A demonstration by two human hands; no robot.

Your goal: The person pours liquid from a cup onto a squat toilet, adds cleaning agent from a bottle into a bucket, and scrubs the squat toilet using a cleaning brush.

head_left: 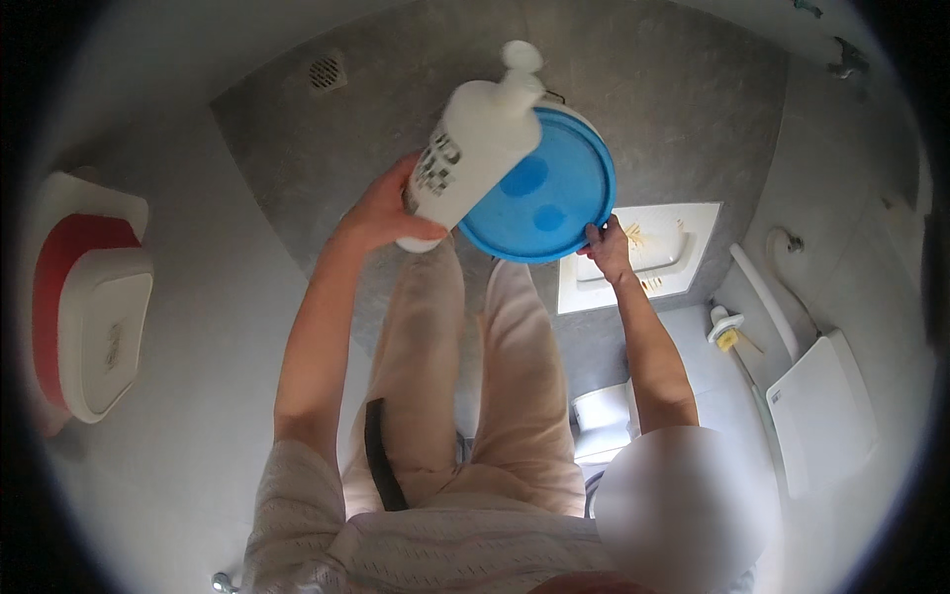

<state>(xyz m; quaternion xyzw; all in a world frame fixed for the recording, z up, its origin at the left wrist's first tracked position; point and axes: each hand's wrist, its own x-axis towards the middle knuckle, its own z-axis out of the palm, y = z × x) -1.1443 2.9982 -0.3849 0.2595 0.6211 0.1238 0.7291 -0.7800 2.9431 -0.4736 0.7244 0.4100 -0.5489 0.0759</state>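
Observation:
My left hand (381, 213) is wrapped round the lower part of a white plastic bottle (470, 158) with dark print. The bottle leans up and to the right, its flip cap (522, 56) raised, and its neck overlaps the upper edge of a round blue disc (569, 178). This disc has a raised rim, like a lid or a shallow basin, and bears two darker blue patches. My right hand (609, 247) grips its lower right rim. Behind its upper edge shows a curved white edge (584, 117), mostly hidden. Whether anything leaves the bottle I cannot tell.
To the right, a white squat toilet pan (705, 223) with brownish marks is set in the grey floor (683, 109). A white cistern (821, 416) and a white brush-like item (725, 322) are beyond it. Red and white basins (89, 252) hang at the left wall. A drain (325, 72) lies far left.

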